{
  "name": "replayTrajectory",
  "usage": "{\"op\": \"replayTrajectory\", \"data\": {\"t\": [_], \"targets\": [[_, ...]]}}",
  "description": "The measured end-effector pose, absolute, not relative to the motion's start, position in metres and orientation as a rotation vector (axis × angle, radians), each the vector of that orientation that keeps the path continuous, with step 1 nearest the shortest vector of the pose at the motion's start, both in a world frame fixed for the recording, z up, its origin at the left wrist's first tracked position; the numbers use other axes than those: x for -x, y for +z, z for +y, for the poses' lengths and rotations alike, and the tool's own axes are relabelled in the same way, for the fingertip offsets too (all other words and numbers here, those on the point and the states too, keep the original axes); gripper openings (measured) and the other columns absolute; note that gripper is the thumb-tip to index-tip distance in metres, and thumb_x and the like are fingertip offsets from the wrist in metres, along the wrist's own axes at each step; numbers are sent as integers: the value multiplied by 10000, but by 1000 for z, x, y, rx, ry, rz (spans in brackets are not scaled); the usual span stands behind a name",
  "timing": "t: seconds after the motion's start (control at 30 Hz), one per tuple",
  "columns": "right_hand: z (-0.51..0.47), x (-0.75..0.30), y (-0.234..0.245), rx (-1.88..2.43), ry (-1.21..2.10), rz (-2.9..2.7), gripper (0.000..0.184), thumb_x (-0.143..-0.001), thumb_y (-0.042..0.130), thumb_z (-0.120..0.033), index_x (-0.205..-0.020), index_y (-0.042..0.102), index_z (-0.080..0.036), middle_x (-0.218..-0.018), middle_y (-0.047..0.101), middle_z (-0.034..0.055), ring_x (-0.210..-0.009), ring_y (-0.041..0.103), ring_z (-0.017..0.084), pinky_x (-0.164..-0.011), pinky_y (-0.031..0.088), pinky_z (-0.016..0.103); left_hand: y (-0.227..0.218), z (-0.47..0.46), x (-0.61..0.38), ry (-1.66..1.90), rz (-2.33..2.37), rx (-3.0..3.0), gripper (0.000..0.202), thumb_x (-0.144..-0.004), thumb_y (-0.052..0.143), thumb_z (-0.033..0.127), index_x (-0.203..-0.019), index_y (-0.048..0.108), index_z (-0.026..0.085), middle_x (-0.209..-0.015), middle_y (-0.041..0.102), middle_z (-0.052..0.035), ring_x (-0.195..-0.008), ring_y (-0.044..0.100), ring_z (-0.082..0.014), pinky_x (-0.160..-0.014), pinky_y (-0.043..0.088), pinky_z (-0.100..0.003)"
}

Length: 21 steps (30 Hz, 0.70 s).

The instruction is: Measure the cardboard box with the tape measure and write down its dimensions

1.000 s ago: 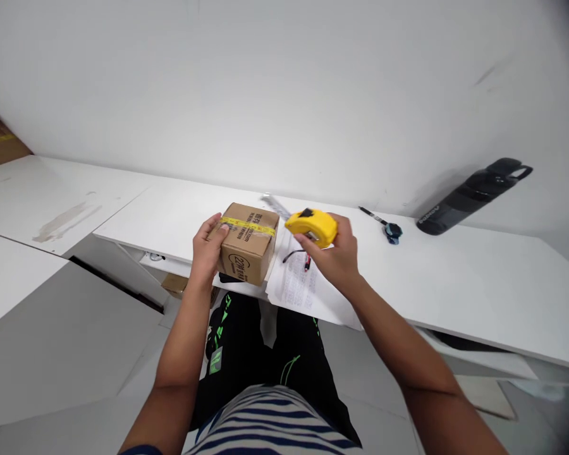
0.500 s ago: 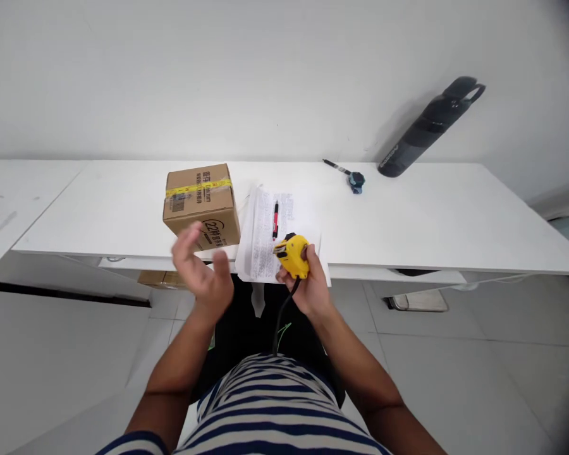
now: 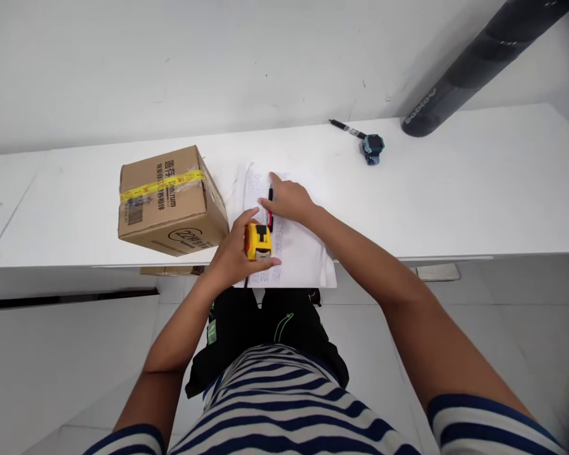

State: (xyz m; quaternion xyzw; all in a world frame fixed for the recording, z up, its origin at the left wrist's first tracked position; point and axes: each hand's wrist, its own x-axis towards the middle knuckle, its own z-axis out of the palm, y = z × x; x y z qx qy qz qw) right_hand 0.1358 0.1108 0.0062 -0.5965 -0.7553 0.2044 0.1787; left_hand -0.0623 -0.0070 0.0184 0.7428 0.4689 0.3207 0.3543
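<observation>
A yellow-and-black tape measure [image 3: 258, 241] sits in my left hand [image 3: 231, 253], with the thumb and fingers closed around its sides above the lower part of the papers. My right hand [image 3: 291, 199] is at the red-and-black pen [image 3: 270, 220], which lies on the papers [image 3: 303, 253]. Its thumb crosses over the pen, and the index finger stretches past the pen's upper end, apart from the thumb. The other fingers of that hand are curled and partly hidden. Left of my hands stands a brown cardboard box [image 3: 164, 193] with yellow tape across its top.
The white desk [image 3: 370, 215] runs along the wall, and the papers overhang its front edge. At the back right are a dark watch [image 3: 372, 146], a black pen [image 3: 346, 128] and a tall black bottle [image 3: 464, 76]. A cardboard piece [image 3: 171, 270] shows below the desk.
The tape measure has passed from my right hand to my left, which has closed on it. My right hand has moved forward to the red-and-black pen. The view has shifted closer to the desk.
</observation>
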Motion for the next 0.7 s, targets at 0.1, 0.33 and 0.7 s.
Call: {"op": "replayTrajectory", "data": {"t": [0.1,0.33,0.7], "targets": [[122,-150,-10,1374,857,-2005,468,-849,571,-392,-1245,617,-150,-739,682,42,-677,607,185,-664,484,334,1,19,61,697,1219,-2253,787,-689,777,500,-1369,436,295,-1271,500,-102,-1121,540,-269,-931,450,-423],[113,-186,-9,965,1538,-1457,429,-780,666,-580,-956,669,-189,-701,648,-1,-636,629,128,-529,479,241,-17,34,64,673,1144,-2354,769,-669,744,613,-1308,469,285,-1232,522,-107,-1147,508,-278,-962,417,-421],[84,-171,-15,1290,1008,-1562,460,-920,498,-555,-623,525,-205,-560,462,-25,-564,512,113,-498,382,250,-18,34,65,732,1134,-2256,802,-738,635,678,-1382,368,281,-1387,451,-133,-1307,404,-318,-1090,313,-498]]}}
